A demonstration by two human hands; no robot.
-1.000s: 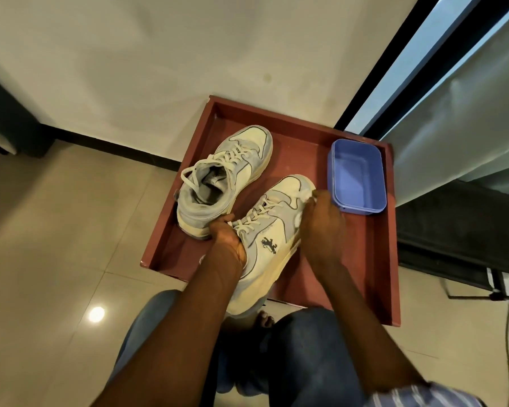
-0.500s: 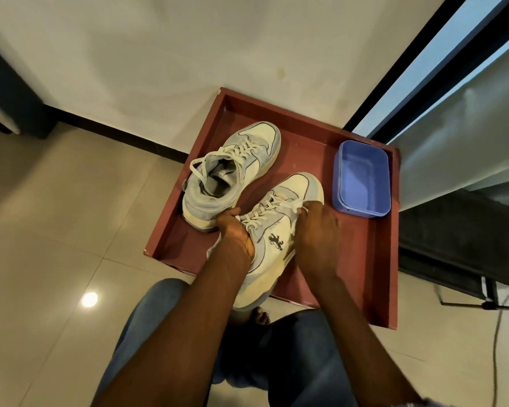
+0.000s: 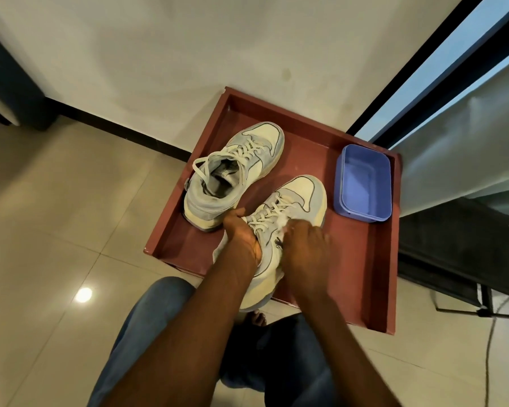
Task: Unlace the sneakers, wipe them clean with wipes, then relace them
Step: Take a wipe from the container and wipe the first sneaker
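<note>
Wiping looks to be the step in hand, though both sneakers remain laced. Left hand (image 3: 241, 233) grips the near sneaker (image 3: 288, 212) in the red tray (image 3: 373, 259); right hand (image 3: 303, 248) presses what seems a white wipe (image 3: 282, 229), blurred, against its side. Next move calls for steady strokes.
</note>
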